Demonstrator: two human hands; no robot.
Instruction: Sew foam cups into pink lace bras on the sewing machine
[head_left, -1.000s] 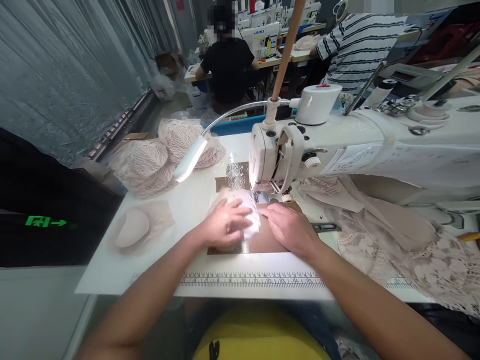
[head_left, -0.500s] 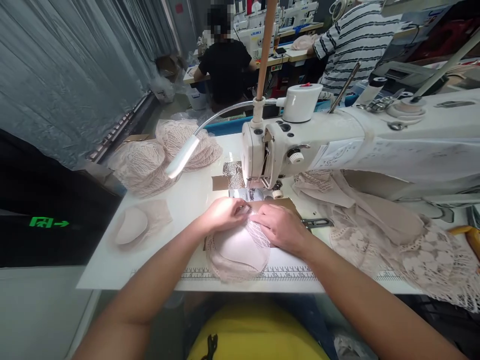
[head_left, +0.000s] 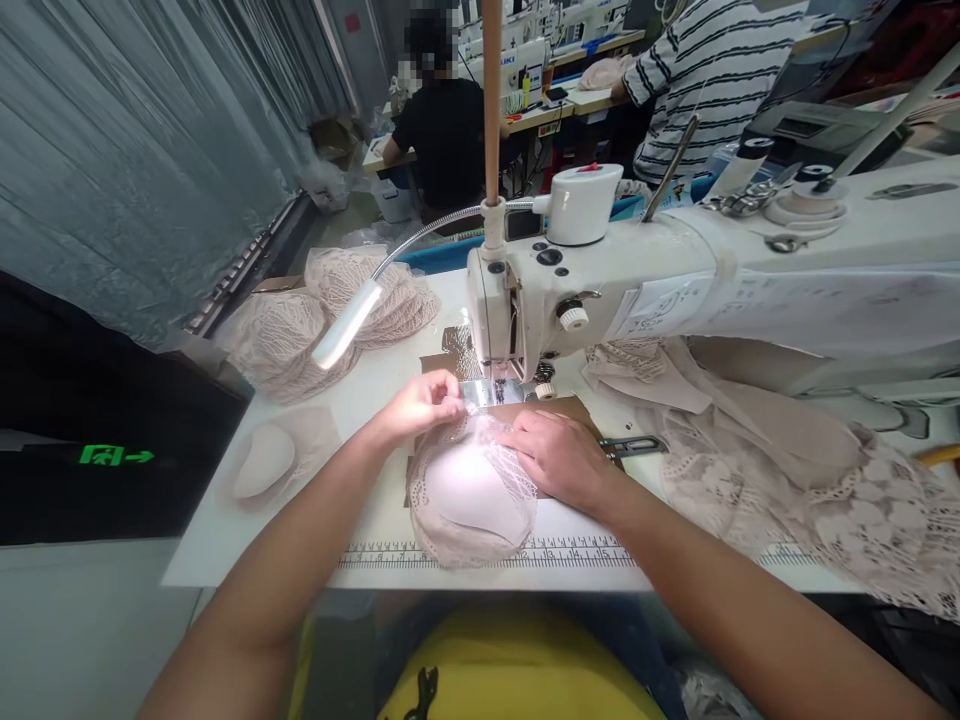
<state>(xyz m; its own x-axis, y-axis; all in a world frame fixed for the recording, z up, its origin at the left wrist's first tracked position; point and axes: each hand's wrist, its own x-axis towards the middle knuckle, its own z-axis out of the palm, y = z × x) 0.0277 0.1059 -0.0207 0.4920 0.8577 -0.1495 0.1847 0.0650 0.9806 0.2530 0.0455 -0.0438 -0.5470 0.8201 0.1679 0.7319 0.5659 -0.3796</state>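
Head view: the left hand [head_left: 427,404] pinches the far edge of the cup [head_left: 472,492] and the right hand [head_left: 559,452], fingers bent, presses its lace [head_left: 520,482], presumably steadying both.

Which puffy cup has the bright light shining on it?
The lacy cup touched by the right hand; the other cup lies farther left, dimmer and untouched.

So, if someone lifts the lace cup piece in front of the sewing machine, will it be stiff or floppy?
The lace cup piece would probably droop at its rim, where the fabric looks thin and sheer. Its smooth, rounded middle may keep some shape. It is likely light, as the netting looks fine.
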